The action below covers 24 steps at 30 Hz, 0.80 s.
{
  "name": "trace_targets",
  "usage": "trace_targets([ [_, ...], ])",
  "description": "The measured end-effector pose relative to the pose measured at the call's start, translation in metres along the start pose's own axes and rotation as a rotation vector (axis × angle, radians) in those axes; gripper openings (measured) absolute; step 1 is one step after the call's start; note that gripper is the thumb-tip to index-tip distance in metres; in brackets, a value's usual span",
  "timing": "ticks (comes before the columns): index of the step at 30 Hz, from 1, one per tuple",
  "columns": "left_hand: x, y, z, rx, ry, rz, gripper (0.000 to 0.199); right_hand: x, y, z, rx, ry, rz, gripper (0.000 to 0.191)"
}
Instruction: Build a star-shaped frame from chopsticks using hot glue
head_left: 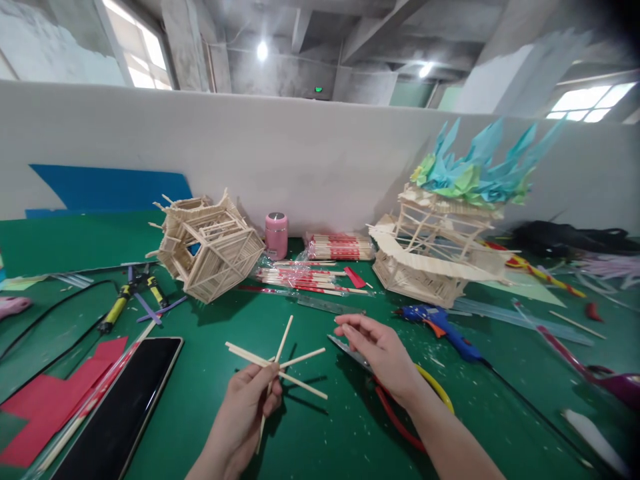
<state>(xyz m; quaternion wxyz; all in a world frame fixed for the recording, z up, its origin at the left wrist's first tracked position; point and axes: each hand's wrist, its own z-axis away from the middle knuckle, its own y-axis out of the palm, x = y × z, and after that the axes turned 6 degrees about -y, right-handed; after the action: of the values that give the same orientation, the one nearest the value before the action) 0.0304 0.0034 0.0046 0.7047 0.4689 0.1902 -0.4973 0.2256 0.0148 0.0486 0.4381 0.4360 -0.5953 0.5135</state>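
My left hand (253,393), low in the middle of the head view, pinches several crossed wooden sticks (303,385) where they meet, and their ends fan outward. To its right my right hand (377,347) has its thumb and fingertips pressed together; anything between them is too small to make out. Beneath my right hand lie scissors (387,407) with red and yellow handles, their blades partly hidden. A blue glue gun (443,327) rests right of my right hand.
Stick models stand at back left (210,247) and back right (425,260), the latter topped with blue paper. Between them are a pink flask (277,235) and stick packs (340,247). A phone (125,407), red paper (65,407) and pliers (117,309) lie left.
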Motion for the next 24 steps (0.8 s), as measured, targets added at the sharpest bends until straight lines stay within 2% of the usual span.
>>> trace_targets([
  [24, -0.001, 0.002, 0.002, -0.005, 0.001, -0.045, 0.033, -0.011, -0.001, 0.001, 0.071, -0.028, 0.043, 0.03],
])
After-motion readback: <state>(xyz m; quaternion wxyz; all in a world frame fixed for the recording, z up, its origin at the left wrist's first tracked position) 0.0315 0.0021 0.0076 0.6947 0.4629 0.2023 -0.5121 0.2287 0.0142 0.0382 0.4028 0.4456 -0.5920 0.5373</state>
